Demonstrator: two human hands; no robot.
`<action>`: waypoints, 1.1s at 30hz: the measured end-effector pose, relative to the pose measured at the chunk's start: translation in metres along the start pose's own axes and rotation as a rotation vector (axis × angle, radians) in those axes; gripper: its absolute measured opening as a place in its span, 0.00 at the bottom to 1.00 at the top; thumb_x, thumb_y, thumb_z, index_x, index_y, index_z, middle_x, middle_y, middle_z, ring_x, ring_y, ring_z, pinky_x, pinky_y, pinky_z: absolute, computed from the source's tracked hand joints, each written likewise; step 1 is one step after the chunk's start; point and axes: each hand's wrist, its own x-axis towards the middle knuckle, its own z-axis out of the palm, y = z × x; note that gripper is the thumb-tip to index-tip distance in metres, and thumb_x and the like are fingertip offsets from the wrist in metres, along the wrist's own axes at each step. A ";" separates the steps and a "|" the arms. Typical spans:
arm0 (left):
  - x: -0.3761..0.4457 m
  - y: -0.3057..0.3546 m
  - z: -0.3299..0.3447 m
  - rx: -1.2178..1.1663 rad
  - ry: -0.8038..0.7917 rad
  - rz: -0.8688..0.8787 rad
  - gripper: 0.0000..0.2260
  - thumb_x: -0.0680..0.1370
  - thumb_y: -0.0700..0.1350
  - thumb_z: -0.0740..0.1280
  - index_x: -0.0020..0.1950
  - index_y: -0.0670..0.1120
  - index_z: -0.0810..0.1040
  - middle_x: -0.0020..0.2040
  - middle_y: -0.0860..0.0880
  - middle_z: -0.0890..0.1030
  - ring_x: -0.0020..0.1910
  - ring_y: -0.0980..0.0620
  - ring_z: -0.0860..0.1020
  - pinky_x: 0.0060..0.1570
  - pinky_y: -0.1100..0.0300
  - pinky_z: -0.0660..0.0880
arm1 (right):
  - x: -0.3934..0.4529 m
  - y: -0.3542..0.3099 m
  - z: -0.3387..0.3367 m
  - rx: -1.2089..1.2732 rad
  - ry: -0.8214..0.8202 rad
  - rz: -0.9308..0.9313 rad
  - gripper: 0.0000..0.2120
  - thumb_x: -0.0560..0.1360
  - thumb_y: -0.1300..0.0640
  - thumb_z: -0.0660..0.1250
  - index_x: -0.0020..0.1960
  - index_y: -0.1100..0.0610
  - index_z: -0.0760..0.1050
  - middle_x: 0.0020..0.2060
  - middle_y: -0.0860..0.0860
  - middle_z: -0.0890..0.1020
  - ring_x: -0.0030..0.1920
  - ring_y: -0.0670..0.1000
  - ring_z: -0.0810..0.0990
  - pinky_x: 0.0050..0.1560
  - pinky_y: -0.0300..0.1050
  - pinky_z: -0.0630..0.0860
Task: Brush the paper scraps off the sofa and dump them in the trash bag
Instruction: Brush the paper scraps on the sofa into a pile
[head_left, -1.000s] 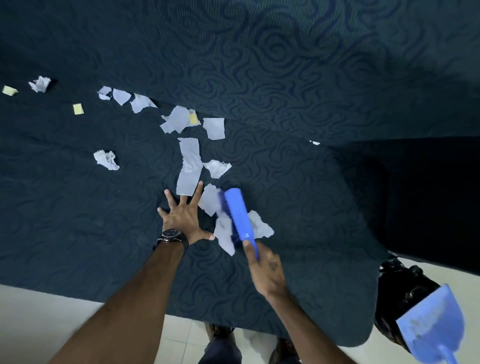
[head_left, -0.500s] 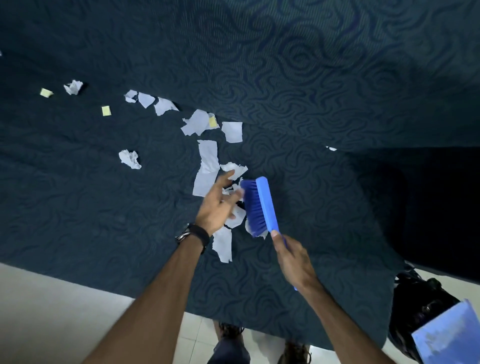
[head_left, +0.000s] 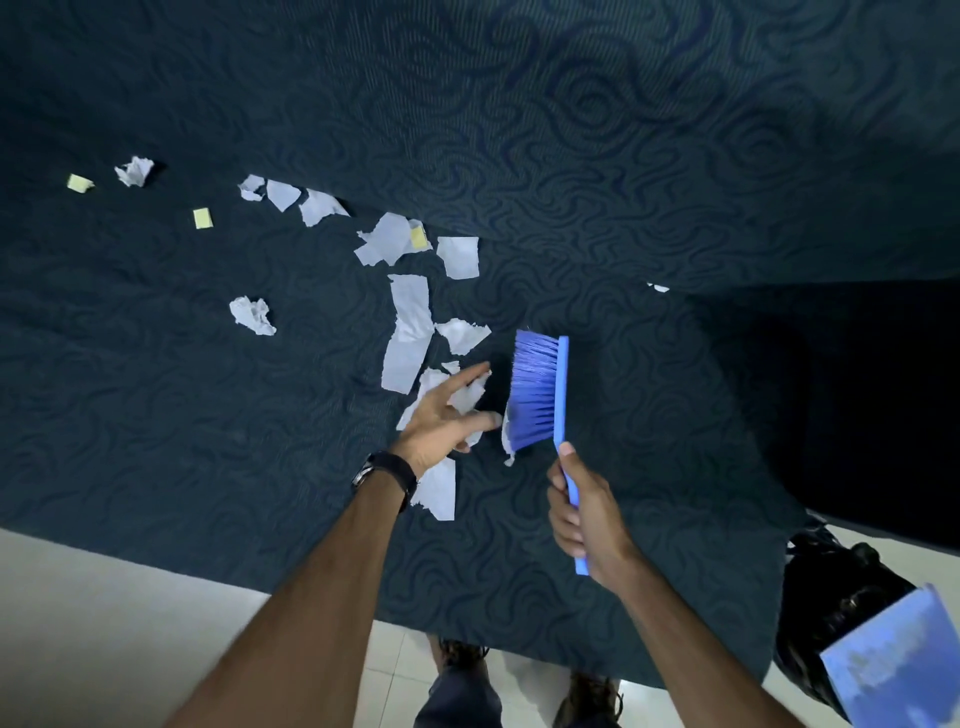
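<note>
A: Nearest the camera: right hand (head_left: 589, 512) wrapped tight round the brush (head_left: 540, 395) handle. A sec ago the head lay flat on the pile w/ bristles down; now it's tipped up on edge, bristles facing left, one scrap (head_left: 508, 449) clinging at the bottom corner.

B: And the left hand (head_left: 441, 421)?

A: Was flat on the sofa (head_left: 623, 208), fingers splayed. Now lifted, fingers loosely spread, reaching across the scraps (head_left: 410, 338) toward the bristles. Pinching nothing that I can see.

B: Meaning?

A: Looks like a pause to pick paper off the brush, not a sweep stroke. Pile under the left hand is barely gathered.

B: Farther out?

A: Strips and crumpled bits trail left along the seat, plus yellow bits (head_left: 202, 218); one sliver sits near the back cushion, right side. Bag (head_left: 831, 587) and dustpan (head_left: 904, 670) wait at the floor, lower right, well apart from the pile. Nothing dumped yet, by my read.
</note>
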 end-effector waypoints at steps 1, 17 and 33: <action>-0.002 0.003 0.005 -0.006 -0.079 -0.035 0.35 0.72 0.47 0.83 0.75 0.65 0.75 0.60 0.52 0.84 0.53 0.46 0.85 0.41 0.63 0.81 | 0.000 -0.001 0.004 0.028 -0.029 0.005 0.24 0.82 0.35 0.59 0.37 0.51 0.65 0.26 0.50 0.57 0.24 0.48 0.51 0.27 0.39 0.45; 0.012 0.030 0.021 1.174 0.230 0.298 0.53 0.67 0.71 0.76 0.86 0.58 0.57 0.87 0.50 0.56 0.85 0.43 0.56 0.78 0.43 0.65 | 0.056 -0.079 -0.080 0.391 0.577 -0.131 0.13 0.86 0.49 0.57 0.48 0.54 0.73 0.25 0.47 0.59 0.17 0.43 0.56 0.19 0.32 0.54; 0.032 0.026 0.033 1.320 0.237 0.345 0.39 0.74 0.65 0.72 0.82 0.52 0.69 0.86 0.45 0.61 0.86 0.39 0.53 0.82 0.41 0.58 | 0.056 -0.076 -0.083 -0.124 0.258 -0.014 0.19 0.84 0.40 0.58 0.41 0.51 0.67 0.23 0.48 0.60 0.18 0.46 0.56 0.24 0.31 0.55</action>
